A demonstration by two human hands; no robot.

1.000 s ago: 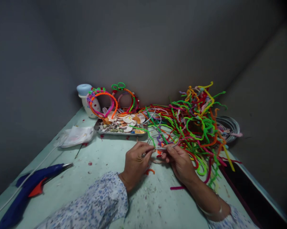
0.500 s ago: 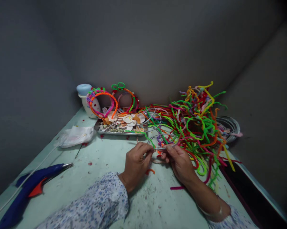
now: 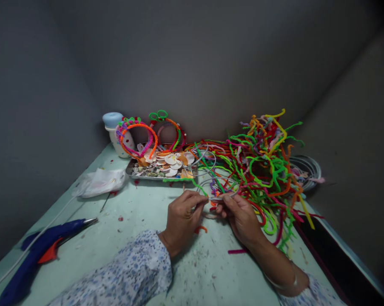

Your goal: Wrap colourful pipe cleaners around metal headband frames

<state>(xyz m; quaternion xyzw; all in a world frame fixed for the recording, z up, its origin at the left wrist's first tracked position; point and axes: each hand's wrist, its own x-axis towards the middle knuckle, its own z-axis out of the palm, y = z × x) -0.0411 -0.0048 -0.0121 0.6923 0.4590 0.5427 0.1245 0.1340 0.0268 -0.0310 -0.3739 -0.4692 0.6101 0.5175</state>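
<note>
My left hand (image 3: 184, 219) is closed in a pinch at the middle of the table, its fingertips on the end of a green pipe cleaner (image 3: 196, 184). That pipe cleaner trails away to the left, along the front of the metal tray. Close beside it, my right hand (image 3: 243, 219) has thumb and fingers closed on a thin grey wire hoop (image 3: 232, 193). The left fingertips meet the hoop's near side; whether the pipe cleaner is wound around it is too small to tell. Below the hands lies a short orange pipe cleaner piece (image 3: 202, 229).
A metal tray (image 3: 160, 178) holds shells. Decorated headbands (image 3: 153, 138) and a lidded jar (image 3: 113, 131) stand behind it. Tangled pipe cleaners (image 3: 265, 161) fill the right, near coiled wire (image 3: 316, 172). A blue glue gun (image 3: 51, 240) and plastic bag (image 3: 100, 182) lie left.
The trailing part of the green pipe cleaner has shifted a little left and nearer, off the tray's rim. My left fingertips have moved slightly toward the right hand, which stays still.
</note>
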